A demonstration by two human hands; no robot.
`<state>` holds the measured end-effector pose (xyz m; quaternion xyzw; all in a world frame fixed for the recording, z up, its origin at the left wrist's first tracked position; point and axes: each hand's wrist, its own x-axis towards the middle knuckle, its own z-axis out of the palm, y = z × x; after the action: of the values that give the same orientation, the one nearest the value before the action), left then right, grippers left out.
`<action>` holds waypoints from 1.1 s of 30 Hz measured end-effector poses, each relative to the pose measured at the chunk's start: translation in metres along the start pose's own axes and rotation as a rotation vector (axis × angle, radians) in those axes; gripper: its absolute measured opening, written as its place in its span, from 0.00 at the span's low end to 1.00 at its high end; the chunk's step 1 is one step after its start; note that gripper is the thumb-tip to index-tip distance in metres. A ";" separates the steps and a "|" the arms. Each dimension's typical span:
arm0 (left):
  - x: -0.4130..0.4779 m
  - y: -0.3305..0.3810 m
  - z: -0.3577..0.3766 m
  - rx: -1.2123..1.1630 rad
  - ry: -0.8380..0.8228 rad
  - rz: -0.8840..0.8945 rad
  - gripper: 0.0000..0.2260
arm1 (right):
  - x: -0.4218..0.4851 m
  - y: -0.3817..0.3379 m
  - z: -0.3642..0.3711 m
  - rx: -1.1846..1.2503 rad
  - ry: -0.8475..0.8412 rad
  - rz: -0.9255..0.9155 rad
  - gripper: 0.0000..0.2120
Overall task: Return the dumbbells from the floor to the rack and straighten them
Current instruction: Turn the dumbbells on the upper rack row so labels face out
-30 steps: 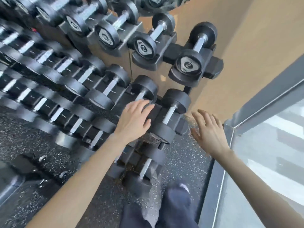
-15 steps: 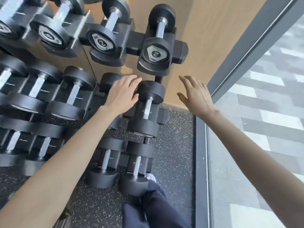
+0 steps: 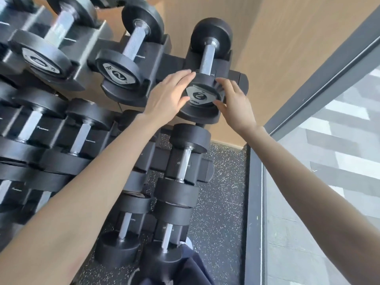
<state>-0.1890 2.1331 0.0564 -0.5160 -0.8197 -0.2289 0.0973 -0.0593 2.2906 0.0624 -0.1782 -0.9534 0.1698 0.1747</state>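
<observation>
Fingers (image 3: 186, 76) of my left hand (image 3: 166, 95) lie spread along one side of the near head of the end dumbbell (image 3: 202, 95) marked 2, and my right hand (image 3: 236, 101) cups the other side, fingers apart, so both hands press on it without closing. It sits in the last cradle on the top tier of the rack (image 3: 236, 76), beside its twin (image 3: 118, 74). I judge this the straightening step; next I should twist the head until its label reads level.
</observation>
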 end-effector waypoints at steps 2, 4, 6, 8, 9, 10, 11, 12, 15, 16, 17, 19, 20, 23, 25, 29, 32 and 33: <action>0.010 -0.002 0.003 -0.069 0.028 0.016 0.23 | 0.008 0.003 0.009 0.129 -0.014 0.074 0.23; 0.015 -0.001 0.009 -0.100 0.071 0.001 0.21 | 0.015 0.007 0.017 0.193 -0.057 0.161 0.18; 0.019 0.005 0.014 -0.081 0.118 -0.061 0.21 | 0.020 0.010 0.022 0.197 -0.073 0.223 0.17; 0.023 0.009 0.019 -0.065 0.170 -0.131 0.20 | 0.022 0.011 0.022 0.165 -0.078 0.225 0.18; 0.024 0.009 0.022 -0.084 0.193 -0.164 0.19 | 0.024 0.011 0.019 0.128 -0.094 0.208 0.17; 0.023 0.006 0.026 -0.127 0.212 -0.195 0.18 | 0.026 0.010 0.015 0.072 -0.119 0.176 0.17; 0.021 0.001 0.030 -0.201 0.231 -0.223 0.17 | 0.029 0.008 0.009 -0.004 -0.145 0.128 0.16; 0.018 -0.005 0.034 -0.296 0.250 -0.253 0.17 | 0.032 0.004 0.002 -0.099 -0.164 0.062 0.16; 0.004 -0.020 0.048 -0.514 0.254 -0.348 0.16 | 0.044 -0.011 -0.012 -0.350 -0.141 -0.139 0.18; 0.002 -0.023 0.050 -0.548 0.226 -0.368 0.17 | 0.046 -0.015 -0.014 -0.361 -0.117 -0.154 0.19; 0.002 -0.027 0.049 -0.568 0.193 -0.376 0.17 | 0.046 -0.017 -0.014 -0.322 -0.094 -0.145 0.20; 0.006 -0.035 0.042 -0.540 0.108 -0.346 0.17 | 0.040 -0.015 -0.008 -0.119 -0.049 -0.057 0.20; 0.010 -0.038 0.036 -0.481 0.064 -0.322 0.16 | 0.036 -0.011 -0.003 0.001 -0.037 0.008 0.20; 0.024 -0.033 0.022 -0.326 -0.041 -0.209 0.19 | 0.021 0.000 0.012 0.194 -0.054 0.157 0.25; 0.030 -0.017 0.018 -0.334 -0.063 -0.098 0.23 | 0.015 0.004 0.020 0.248 -0.056 0.211 0.26; 0.028 0.002 0.017 -0.368 0.103 -0.037 0.19 | 0.018 0.008 0.016 0.203 -0.087 0.236 0.17; 0.021 -0.008 0.020 -0.456 0.146 -0.143 0.16 | 0.028 0.005 0.003 -0.086 -0.167 0.096 0.15; 0.020 -0.015 0.021 -0.497 0.129 -0.196 0.16 | 0.031 0.001 0.000 -0.175 -0.159 0.042 0.17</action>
<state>-0.2099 2.1531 0.0418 -0.4266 -0.7764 -0.4639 -0.0028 -0.0863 2.3038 0.0711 -0.1987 -0.9715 0.1030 0.0785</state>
